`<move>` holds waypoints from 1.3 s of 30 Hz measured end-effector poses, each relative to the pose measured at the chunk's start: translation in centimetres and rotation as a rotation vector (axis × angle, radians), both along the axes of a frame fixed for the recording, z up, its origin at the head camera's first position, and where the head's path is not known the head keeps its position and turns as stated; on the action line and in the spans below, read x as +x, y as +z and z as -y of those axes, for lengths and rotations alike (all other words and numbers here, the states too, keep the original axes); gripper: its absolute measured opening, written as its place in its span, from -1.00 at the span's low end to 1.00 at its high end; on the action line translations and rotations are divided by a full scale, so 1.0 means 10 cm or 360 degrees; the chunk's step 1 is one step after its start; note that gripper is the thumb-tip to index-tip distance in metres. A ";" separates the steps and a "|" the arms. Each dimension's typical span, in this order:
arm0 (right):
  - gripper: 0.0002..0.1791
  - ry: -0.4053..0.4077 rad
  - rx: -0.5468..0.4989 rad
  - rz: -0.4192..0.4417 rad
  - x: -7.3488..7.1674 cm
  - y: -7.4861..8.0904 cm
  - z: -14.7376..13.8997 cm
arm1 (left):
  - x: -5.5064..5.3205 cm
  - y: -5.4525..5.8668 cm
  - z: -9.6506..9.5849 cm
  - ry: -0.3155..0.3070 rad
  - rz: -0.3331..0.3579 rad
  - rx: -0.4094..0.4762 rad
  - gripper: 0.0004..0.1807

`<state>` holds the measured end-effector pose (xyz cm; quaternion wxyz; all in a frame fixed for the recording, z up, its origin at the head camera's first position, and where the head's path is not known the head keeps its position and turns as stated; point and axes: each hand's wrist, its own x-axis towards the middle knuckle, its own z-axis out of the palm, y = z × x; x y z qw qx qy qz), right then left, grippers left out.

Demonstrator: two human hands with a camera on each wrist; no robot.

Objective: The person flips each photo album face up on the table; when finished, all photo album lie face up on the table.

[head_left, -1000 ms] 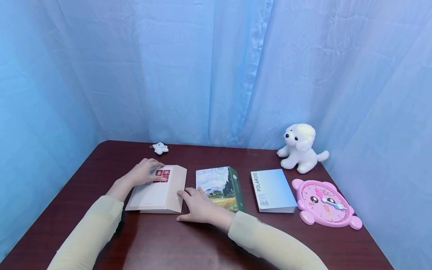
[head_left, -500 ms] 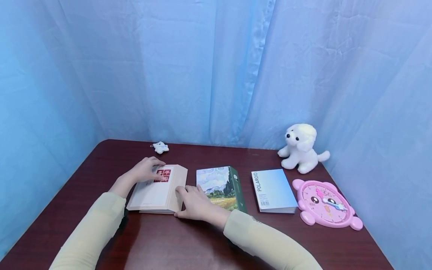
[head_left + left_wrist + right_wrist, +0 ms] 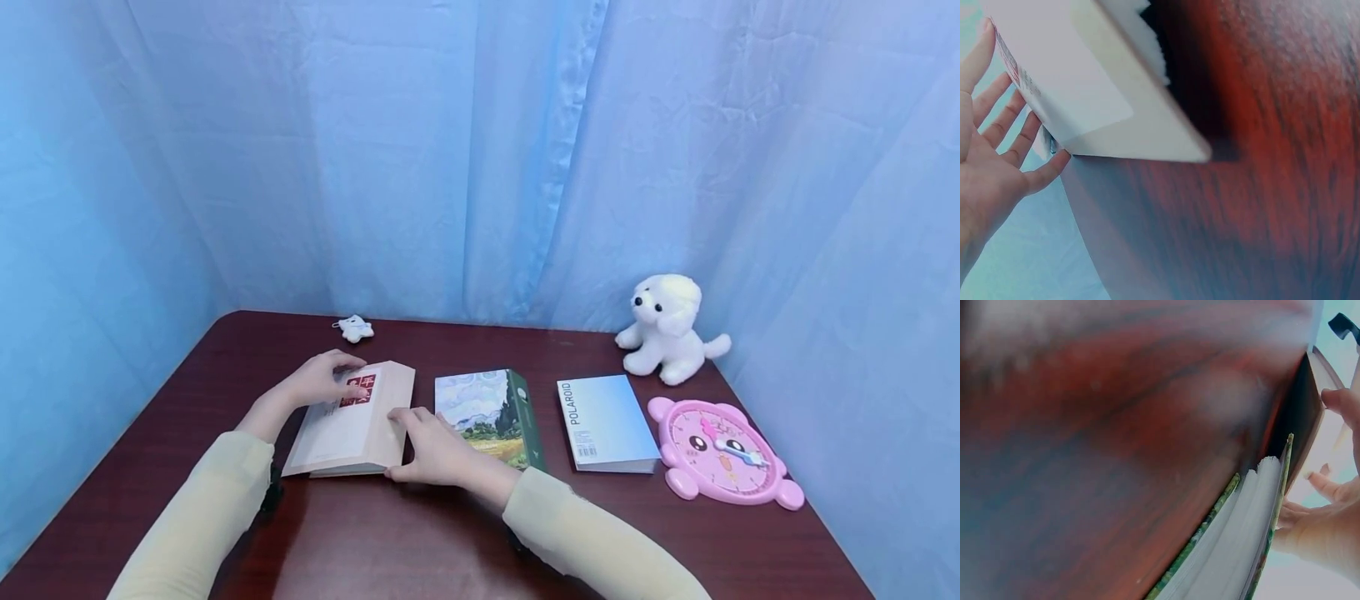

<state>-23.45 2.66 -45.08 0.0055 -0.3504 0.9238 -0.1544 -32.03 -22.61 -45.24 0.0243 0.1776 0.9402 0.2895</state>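
Observation:
A thick cream book [image 3: 331, 439] with a red square of characters on its cover lies at the left of the table, its cover sloping down toward the left. My left hand [image 3: 318, 379] rests on the cover's upper left, thumb over the red square; the left wrist view shows its fingers [image 3: 1005, 117] spread and nearly straight against the cover. Against the book's right side is my right hand [image 3: 435, 450], fingertips on the spine and thumb at the near corner. Just right of that hand lies a landscape-painted album [image 3: 480, 408] with a green spine, partly covered by the hand.
A pale blue album [image 3: 611, 425] marked POLAROID lies further right. Beyond it are a pink toy clock [image 3: 723, 450] and a white plush dog [image 3: 667, 329]. Behind the cream book sits a small white star-shaped plush [image 3: 355, 328]. Blue curtains [image 3: 390, 167] surround the dark wooden table [image 3: 375, 542].
My right hand has shifted slightly left, onto the cream book's spine. The book's spine side has risen a little and its cover tilts more to the left. My left hand stays nearly in place.

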 end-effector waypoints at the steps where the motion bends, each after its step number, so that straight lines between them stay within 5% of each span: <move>1: -0.17 0.0004 -0.0009 0.0004 0.00 0.01 0.00 | 0.01 0.00 0.00 0.0007 0.0021 0.0018 -0.26; 20: -0.17 0.0088 -0.0206 0.0126 -0.02 0.24 -0.13 | 0.09 0.14 -0.09 0.0044 0.0134 0.0176 -0.25; 39: -0.18 0.0203 -0.0316 0.0012 -0.07 0.54 -0.18 | 0.11 0.39 -0.08 -0.0074 0.0006 0.0346 -0.30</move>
